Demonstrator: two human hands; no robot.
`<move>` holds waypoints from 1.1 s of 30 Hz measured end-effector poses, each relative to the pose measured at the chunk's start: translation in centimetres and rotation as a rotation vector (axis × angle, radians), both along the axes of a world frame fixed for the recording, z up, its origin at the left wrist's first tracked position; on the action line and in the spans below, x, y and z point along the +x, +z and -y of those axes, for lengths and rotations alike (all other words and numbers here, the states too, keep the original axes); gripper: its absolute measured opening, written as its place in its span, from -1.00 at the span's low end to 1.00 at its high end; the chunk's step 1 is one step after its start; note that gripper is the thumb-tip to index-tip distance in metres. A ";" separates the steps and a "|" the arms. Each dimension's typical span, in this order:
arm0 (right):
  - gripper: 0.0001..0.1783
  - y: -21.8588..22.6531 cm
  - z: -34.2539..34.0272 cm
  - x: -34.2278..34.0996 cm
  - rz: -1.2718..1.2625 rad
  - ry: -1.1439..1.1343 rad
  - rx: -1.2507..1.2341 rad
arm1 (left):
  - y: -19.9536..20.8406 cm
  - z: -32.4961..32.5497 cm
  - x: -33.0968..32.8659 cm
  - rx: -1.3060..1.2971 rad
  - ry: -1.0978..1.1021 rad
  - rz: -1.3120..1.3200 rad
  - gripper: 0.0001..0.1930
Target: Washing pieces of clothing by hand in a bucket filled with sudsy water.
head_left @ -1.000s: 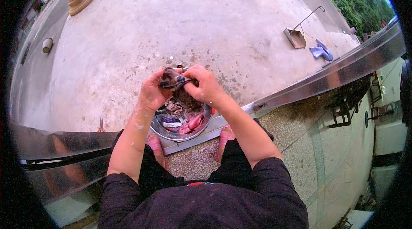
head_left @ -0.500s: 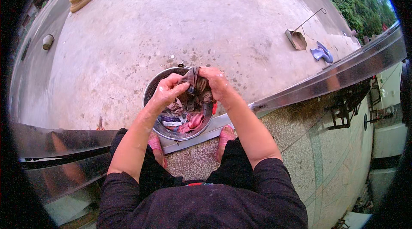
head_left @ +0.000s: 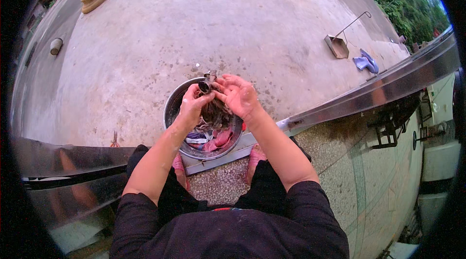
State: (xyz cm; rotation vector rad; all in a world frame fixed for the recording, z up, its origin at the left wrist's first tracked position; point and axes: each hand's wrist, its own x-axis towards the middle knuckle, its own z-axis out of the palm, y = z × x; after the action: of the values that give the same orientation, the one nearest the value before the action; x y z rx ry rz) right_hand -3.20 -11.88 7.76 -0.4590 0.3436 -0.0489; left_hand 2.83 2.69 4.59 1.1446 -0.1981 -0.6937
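My left grip (head_left: 191, 107) pinches the brown cloth (head_left: 213, 111) over the basin (head_left: 171, 107); my right grip (head_left: 242, 97) is spread wide beside it, palm showing. Any print on the cloth is too small to read.

No lettering, label, number or sign can be read here.

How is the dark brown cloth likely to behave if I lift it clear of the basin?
The dark brown cloth will probably be floppy: it hangs in bunched folds from the left hand into the basin. It may be heavy for its size, since it looks soaked and dark, splash-like spots mark the concrete nearby.
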 end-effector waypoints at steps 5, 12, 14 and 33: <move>-0.79 -0.5 -0.2 -0.2 -0.072 -0.116 -0.907 | -0.4 -0.1 0.5 -0.026 0.076 0.003 -0.74; -0.82 -1.4 -1.1 -0.2 0.094 -0.225 -1.708 | 0.5 -0.6 0.4 -0.091 -0.117 -0.073 -0.76; -0.84 -2.2 0.3 0.2 0.003 -0.114 -1.477 | 0.1 -0.8 0.8 -0.048 -0.132 -0.049 -0.76; -0.75 -3.3 0.6 0.5 -0.046 0.061 -1.351 | -2.2 -0.9 3.3 -0.010 0.006 -0.083 -0.77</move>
State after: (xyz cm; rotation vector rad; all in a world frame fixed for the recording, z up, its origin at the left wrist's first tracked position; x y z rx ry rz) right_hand -2.73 -12.48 4.49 -1.8087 0.3040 -0.2152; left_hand 6.09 3.55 2.35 1.1043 -0.1273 -0.7332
